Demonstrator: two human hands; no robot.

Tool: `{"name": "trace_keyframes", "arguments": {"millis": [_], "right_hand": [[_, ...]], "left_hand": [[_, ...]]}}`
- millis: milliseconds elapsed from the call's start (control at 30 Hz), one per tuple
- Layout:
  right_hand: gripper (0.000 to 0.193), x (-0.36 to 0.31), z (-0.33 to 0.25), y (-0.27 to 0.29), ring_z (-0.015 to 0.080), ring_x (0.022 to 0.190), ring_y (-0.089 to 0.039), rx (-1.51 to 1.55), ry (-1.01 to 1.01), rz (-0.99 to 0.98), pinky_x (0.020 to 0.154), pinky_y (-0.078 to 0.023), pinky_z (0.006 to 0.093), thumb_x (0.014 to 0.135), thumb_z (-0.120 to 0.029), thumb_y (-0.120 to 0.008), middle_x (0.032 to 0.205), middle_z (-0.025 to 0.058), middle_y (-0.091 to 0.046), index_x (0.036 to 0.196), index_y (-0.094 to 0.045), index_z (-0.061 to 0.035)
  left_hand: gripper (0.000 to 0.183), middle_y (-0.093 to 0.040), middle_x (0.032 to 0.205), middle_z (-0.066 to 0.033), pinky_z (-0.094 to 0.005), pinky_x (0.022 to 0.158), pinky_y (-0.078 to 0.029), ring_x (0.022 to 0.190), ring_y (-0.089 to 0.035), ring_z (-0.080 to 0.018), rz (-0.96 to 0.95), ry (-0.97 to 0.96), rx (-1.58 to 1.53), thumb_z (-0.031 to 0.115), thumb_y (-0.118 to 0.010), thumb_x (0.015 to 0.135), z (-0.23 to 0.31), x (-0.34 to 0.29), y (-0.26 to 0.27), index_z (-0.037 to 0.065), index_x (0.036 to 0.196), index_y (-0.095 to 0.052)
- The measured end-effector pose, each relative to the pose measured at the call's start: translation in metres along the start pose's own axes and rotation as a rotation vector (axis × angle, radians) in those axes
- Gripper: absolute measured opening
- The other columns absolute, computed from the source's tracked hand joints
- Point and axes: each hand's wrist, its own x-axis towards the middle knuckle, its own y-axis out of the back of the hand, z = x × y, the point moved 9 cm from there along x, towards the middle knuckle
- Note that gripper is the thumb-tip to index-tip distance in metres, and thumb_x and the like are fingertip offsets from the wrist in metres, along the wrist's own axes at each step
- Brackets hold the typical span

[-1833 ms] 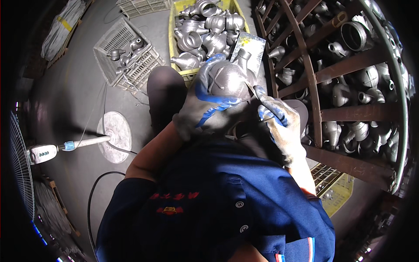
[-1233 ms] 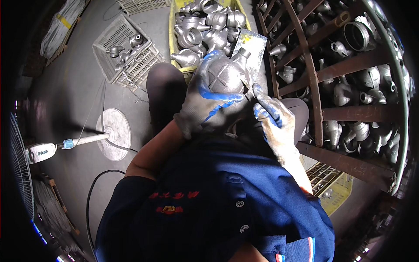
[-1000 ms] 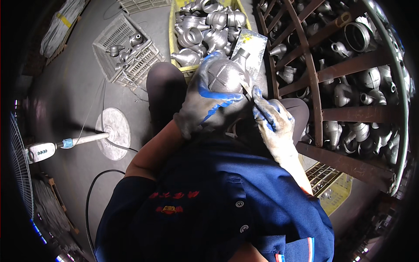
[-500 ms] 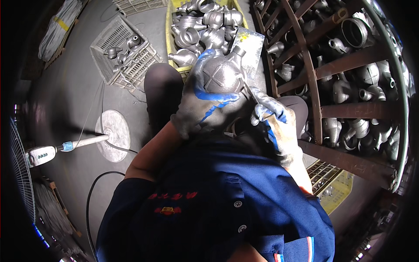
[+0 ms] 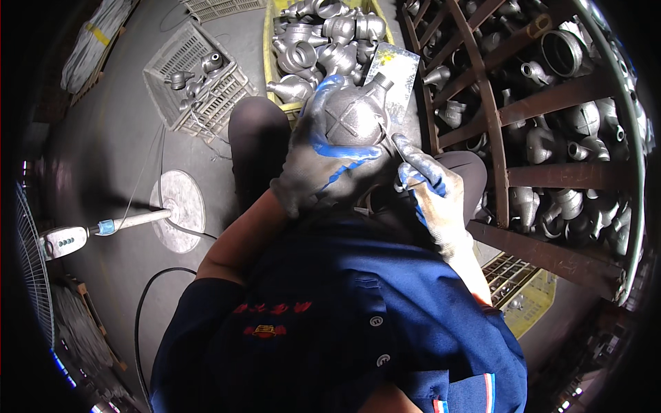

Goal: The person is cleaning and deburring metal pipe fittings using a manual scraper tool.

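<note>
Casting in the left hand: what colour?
The casting is silver-grey; it shows best in the head view.

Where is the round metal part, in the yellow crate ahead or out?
Out: the left hand holds the round metal part up, nearer the body than the yellow crate.

I am looking into a factory workshop. Grey metal castings (image 5: 337, 58) are filling a yellow crate (image 5: 268, 58) at twelve o'clock, and more are crowding a brown barred rack (image 5: 564, 176) at two. A slotted crate (image 5: 217, 110) is holding others toward half past ten. A pedestal fan (image 5: 65, 242) is standing at nine. The left hand (image 5: 310, 162) and right hand (image 5: 435, 189) are wearing coated work gloves (image 5: 441, 203).
</note>
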Motion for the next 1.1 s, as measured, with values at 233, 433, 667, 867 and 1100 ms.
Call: {"name": "trace_keyframes", "arguments": {"millis": [233, 433, 667, 867, 1100], "right_hand": [[0.029, -0.001, -0.016, 0.0, 0.0217, 0.075, -0.061, -0.428, 0.237, 0.024, 0.07, -0.048, 0.0281, 0.081, -0.004, -0.06, 0.091, 0.0141, -0.064, 0.109, -0.063, -0.0032], [0.027, -0.001, -0.022, 0.002, 0.0247, 0.073, -0.061, -0.564, 0.388, 0.086, 0.067, -0.048, 0.0309, 0.077, -0.005, -0.064, 0.089, 0.0134, -0.063, 0.104, -0.065, -0.0036], [0.024, -0.004, -0.029, -0.001, 0.0257, 0.071, -0.06, -0.876, 0.448, 0.067, 0.063, -0.048, 0.0325, 0.076, -0.004, -0.065, 0.086, 0.0125, -0.063, 0.099, -0.066, -0.0044], [0.024, 0.0, -0.027, 0.004, 0.0274, 0.07, -0.06, -0.692, 0.394, 0.089, 0.063, -0.048, 0.0321, 0.075, -0.006, -0.066, 0.085, 0.0127, -0.063, 0.098, -0.067, -0.0065], [0.027, -0.002, -0.033, -0.001, 0.0287, 0.067, -0.058, -0.756, 0.45, 0.106, 0.061, -0.047, 0.035, 0.073, -0.006, -0.066, 0.076, 0.0103, -0.055, 0.1, -0.065, -0.0093]], "left_hand": [[0.092, -0.037, 0.132, -0.0234, -0.0412, 0.102, -0.033, 0.123, -0.04, -0.0345, 0.016, -0.055, 0.206, 0.022, -0.079, 0.066, 0.007, 0.0, 0.003, -0.004, 0.135, -0.024], [0.092, -0.042, 0.132, -0.0135, -0.0342, 0.1, -0.039, 0.12, -0.045, -0.0207, 0.053, -0.129, 0.278, 0.004, -0.082, 0.061, 0.023, 0.001, 0.003, -0.001, 0.136, -0.028], [0.084, -0.052, 0.121, -0.0128, -0.0326, 0.098, -0.041, 0.111, -0.052, -0.0187, -0.083, -0.015, 0.182, 0.006, -0.081, 0.065, 0.009, 0.004, -0.005, -0.003, 0.133, -0.032], [0.085, -0.049, 0.123, -0.0159, -0.0364, 0.1, -0.038, 0.114, -0.05, -0.0242, 0.022, -0.041, 0.158, 0.016, -0.078, 0.066, 0.003, 0.003, 0.001, -0.004, 0.133, -0.029], [0.094, -0.046, 0.124, -0.0227, -0.0422, 0.1, -0.036, 0.114, -0.05, -0.0354, 0.012, -0.108, 0.413, 0.033, -0.076, 0.067, 0.01, -0.004, 0.005, -0.006, 0.134, -0.023]]}}
